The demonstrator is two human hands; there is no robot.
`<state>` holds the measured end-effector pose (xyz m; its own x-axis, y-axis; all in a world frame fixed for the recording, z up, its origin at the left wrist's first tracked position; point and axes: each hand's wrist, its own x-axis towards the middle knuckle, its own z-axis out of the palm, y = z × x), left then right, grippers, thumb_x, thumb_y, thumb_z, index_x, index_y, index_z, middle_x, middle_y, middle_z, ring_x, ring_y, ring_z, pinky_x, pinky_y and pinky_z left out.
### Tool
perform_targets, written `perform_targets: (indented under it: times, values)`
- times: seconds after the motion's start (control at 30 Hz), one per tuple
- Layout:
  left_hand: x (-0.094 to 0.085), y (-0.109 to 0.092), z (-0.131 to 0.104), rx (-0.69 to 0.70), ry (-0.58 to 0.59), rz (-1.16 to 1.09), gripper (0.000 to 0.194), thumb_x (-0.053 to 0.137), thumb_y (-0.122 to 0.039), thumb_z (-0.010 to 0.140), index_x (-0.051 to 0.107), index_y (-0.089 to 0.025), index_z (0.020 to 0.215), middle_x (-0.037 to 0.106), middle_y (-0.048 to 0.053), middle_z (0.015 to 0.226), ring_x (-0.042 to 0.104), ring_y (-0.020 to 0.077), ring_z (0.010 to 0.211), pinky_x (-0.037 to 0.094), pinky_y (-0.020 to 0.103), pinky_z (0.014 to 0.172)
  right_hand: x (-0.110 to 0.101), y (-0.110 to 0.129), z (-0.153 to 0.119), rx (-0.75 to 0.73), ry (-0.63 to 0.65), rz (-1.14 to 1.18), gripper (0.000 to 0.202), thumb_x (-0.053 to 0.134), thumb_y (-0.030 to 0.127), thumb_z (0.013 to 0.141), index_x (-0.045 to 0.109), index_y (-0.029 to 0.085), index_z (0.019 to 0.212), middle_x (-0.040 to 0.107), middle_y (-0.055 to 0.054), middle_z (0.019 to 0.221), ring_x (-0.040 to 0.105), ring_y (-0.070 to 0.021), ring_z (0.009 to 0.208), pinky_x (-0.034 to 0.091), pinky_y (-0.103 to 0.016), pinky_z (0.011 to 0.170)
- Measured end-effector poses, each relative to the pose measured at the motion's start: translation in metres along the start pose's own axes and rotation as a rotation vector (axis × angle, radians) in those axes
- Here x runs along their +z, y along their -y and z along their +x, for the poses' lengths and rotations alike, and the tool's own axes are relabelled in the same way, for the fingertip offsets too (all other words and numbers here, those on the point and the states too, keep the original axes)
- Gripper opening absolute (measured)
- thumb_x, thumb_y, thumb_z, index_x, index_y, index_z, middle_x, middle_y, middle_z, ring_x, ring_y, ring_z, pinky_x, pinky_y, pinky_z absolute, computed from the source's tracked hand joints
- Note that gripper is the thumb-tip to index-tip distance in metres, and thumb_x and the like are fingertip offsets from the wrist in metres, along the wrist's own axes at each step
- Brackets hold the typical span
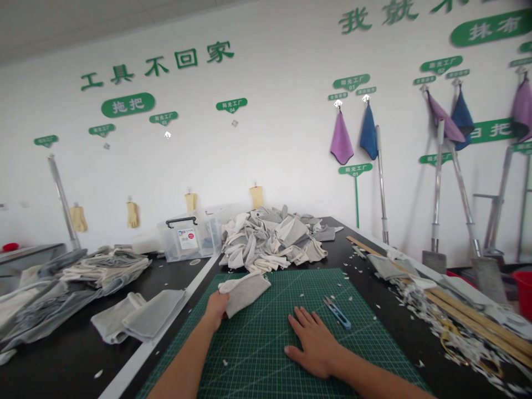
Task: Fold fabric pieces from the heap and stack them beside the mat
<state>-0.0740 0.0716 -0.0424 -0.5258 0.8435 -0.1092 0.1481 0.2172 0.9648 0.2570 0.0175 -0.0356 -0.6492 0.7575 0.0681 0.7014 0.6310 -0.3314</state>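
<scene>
A small grey fabric piece (246,295) with a whitish edge is gripped at its left end by my left hand (218,310), whose fingers are closed around it. The piece is over the far left part of a green cutting mat (266,354). Flat on the mat, with fingers spread, lies my right hand (312,344), holding nothing. Blue-handled thread snips (338,313) rest on the mat just beyond and to the right of that hand. Behind the mat rises a heap of grey and white fabric pieces (274,235).
Two folded grey pieces (153,315) and a larger fabric stack (106,269) lie left of the mat. A clear plastic box (189,241) stands behind. Along the right are wooden rulers (477,316), white scraps (428,318) and yellow-handled scissors (453,343).
</scene>
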Motion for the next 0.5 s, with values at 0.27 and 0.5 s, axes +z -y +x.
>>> perform_targets:
  times: [0.27,0.5]
  values:
    - [0.002,0.000,-0.004,0.144,-0.062,0.136,0.028,0.051,-0.017,0.072,0.063,-0.015,0.096,0.066,0.008,0.085,0.060,0.0172,0.071,0.043,0.023,0.055,0.003,-0.004,0.001,-0.027,0.015,-0.006,0.080,0.028,0.070,0.077,0.019,0.022,0.140,0.009,-0.010,0.147,0.001,-0.0308,0.134,0.002,-0.051,0.106]
    - [-0.015,-0.012,0.001,0.071,-0.081,0.106,0.037,0.047,-0.016,0.071,0.055,-0.011,0.107,0.065,0.011,0.083,0.062,0.0191,0.064,0.045,0.026,0.052,-0.002,0.001,-0.001,-0.015,0.004,0.006,0.080,0.026,0.071,0.077,0.023,0.021,0.139,0.012,-0.011,0.147,0.004,-0.0307,0.134,0.003,-0.051,0.106]
